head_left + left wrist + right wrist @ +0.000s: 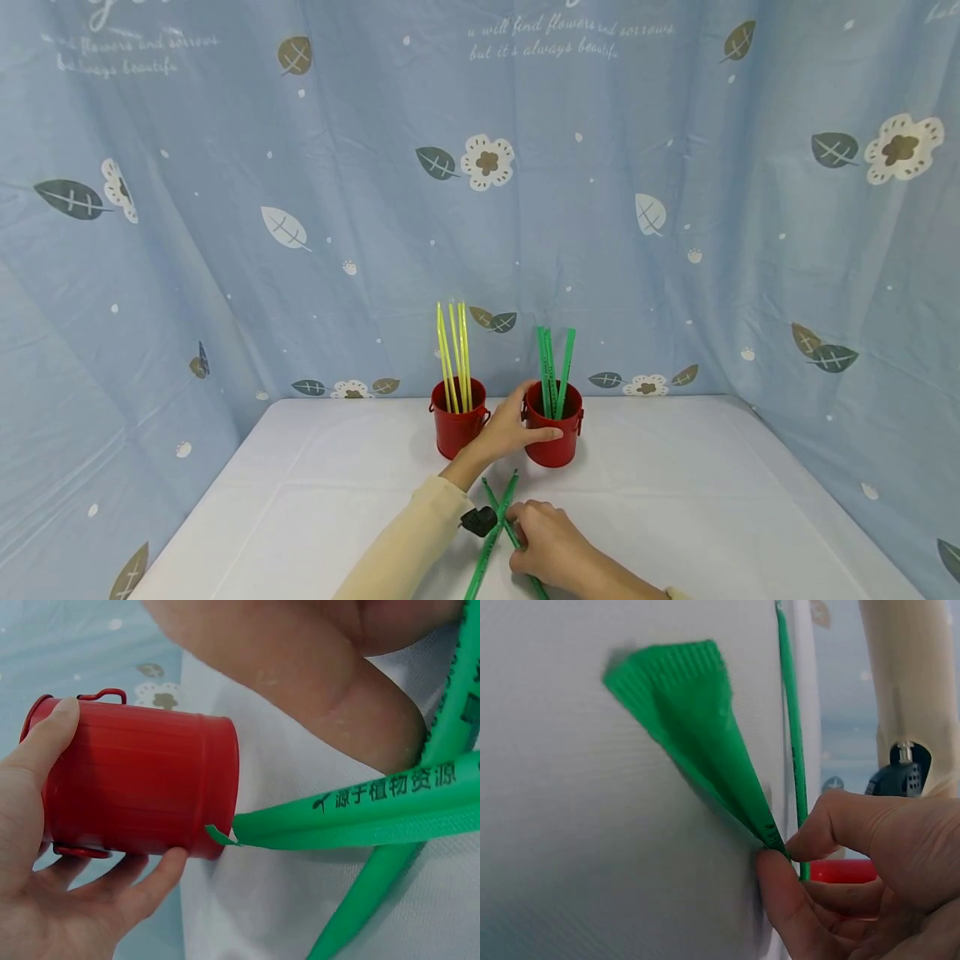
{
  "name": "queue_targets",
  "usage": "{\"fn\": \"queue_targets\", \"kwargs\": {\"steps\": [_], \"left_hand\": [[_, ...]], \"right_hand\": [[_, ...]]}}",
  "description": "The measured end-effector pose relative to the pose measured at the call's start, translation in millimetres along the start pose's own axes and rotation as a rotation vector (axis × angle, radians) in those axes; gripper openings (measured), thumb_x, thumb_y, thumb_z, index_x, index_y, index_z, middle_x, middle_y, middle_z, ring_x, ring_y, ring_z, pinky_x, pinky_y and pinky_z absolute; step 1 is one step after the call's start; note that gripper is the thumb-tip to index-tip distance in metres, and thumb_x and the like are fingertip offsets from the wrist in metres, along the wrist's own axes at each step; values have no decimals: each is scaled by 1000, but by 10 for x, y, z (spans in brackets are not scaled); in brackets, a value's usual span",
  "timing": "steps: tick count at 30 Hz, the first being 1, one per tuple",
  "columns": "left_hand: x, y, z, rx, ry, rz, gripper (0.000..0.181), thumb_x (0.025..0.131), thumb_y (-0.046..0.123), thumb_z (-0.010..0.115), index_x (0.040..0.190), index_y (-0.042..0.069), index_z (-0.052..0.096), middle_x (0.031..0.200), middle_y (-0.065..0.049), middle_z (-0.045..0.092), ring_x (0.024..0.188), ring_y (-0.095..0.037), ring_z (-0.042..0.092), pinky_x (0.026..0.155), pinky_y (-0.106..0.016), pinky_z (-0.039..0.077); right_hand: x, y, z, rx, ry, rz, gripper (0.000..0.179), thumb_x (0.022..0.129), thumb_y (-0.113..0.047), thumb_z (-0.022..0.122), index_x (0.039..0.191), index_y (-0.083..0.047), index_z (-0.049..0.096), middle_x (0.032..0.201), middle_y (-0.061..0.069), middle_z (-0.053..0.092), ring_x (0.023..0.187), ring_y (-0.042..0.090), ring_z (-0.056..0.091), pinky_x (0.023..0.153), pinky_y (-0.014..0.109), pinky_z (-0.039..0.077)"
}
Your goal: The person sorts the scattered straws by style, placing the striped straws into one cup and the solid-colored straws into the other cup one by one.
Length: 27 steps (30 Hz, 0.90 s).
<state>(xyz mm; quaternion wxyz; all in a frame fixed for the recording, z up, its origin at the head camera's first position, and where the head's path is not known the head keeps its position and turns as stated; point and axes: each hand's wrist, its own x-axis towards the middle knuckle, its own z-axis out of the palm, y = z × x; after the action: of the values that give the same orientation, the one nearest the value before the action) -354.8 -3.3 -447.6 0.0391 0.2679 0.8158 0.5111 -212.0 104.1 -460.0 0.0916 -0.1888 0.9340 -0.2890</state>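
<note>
My left hand (512, 431) holds the right-hand small red bucket (551, 451) from its left side, thumb across the front. Several green wrapped straws (566, 358) stand upright in it. The left wrist view shows the fingers and thumb around the bucket wall (142, 780). On the white cloth in front, two green wrapped straws lie crossed. My right hand (553, 546) pinches one of them, and its flat crimped end (694, 712) fills much of the right wrist view. The other crossed straw (486, 557) lies just left of that hand.
A second red bucket (455, 433), holding several thin yellow sticks (463, 358), stands left of the first one. Both stand near the back edge of the white-covered table (315, 500). A blue patterned curtain (375, 275) hangs behind and at the sides.
</note>
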Motion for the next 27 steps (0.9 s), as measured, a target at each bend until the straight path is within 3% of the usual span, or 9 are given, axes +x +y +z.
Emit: {"fn": "queue_targets", "kwargs": {"steps": [9,18,27], "left_hand": [[14,-18,5,19,8,4,91,81,43,79,152,20,28,146,1,48,136,-23,47,105,-44,49],[11,-25,5,15,2,-2,90,81,43,78,152,20,28,146,0,48,137,-24,47,105,-45,49],[6,10,-8,7,0,-7,89,82,43,78,152,20,28,147,-1,48,138,-25,46,105,-47,48]], "right_hand": [[-41,72,-68,44,-3,-28,36,71,-11,75,106,-9,67,66,-10,52,60,5,45,53,21,38],[-90,130,-205,110,-8,10,42,74,-9,73,115,-2,67,67,-6,55,61,9,48,48,23,41],[-155,223,-361,188,13,67,46,77,-5,73,121,2,63,75,0,56,43,12,56,45,25,50]]}}
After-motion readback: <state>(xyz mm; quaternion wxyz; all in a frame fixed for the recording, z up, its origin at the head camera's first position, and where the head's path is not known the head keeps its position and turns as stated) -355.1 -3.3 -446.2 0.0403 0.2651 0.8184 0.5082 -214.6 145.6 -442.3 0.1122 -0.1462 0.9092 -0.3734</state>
